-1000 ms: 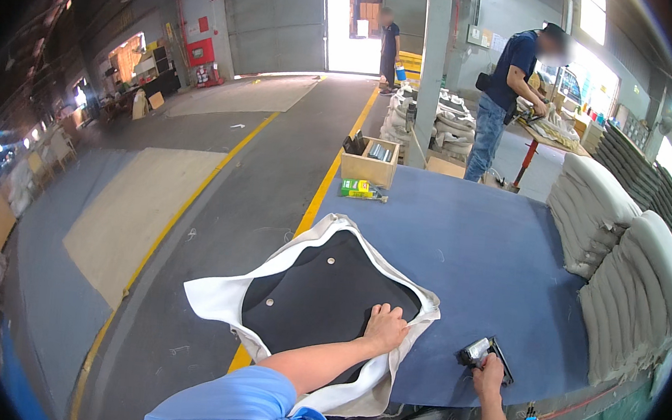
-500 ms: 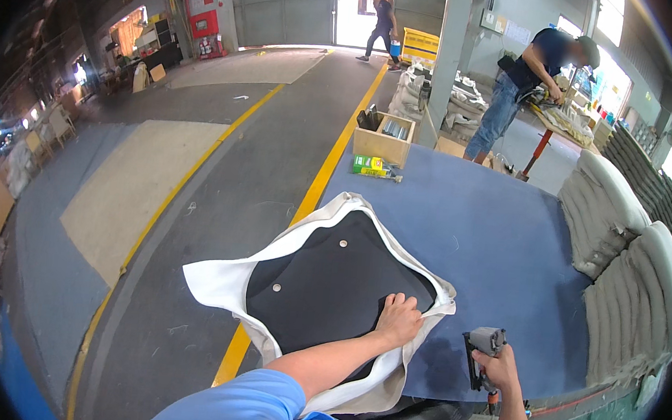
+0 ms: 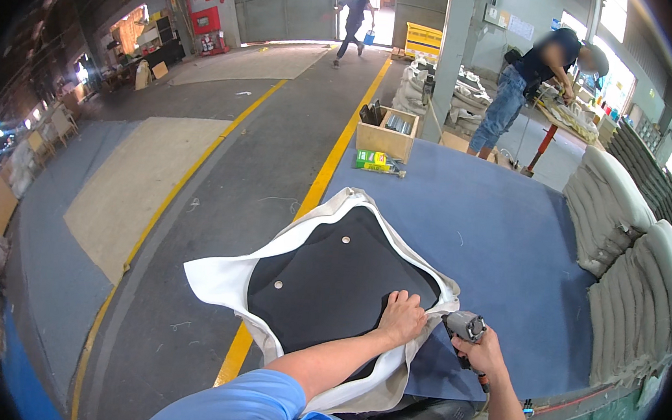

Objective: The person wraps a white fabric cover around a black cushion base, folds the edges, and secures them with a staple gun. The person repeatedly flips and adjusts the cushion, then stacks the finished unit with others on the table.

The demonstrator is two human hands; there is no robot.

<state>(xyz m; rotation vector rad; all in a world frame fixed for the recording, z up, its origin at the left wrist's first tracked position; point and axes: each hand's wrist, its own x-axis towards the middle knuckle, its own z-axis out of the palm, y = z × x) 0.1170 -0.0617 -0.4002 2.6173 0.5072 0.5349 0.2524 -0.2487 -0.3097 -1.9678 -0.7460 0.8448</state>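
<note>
A black seat panel [image 3: 331,277] with two small round metal fittings lies face up on the blue table. Around it runs a loose cover [image 3: 216,278], white inside and beige outside, its pointed corner sticking out to the left. My left hand [image 3: 403,318] reaches across and presses curled fingers on the panel's right side, at the cover's edge; the fingertips are partly hidden. My right hand is closed round the grip of a grey and black staple gun [image 3: 466,326], with an orange hose fitting below. The gun's nose is close to the panel's right corner.
A wooden box [image 3: 387,133] of staple strips and a green-yellow packet [image 3: 374,161] stand at the table's far left. Stacked beige cushions [image 3: 633,300] line its right side. Beyond, a co-worker [image 3: 548,69] bends over another bench; a second person [image 3: 354,18] walks near the doorway.
My right hand has brought the staple gun leftward and up, to the panel's right corner. My left hand stays in place. The far person has moved left with a blue container.
</note>
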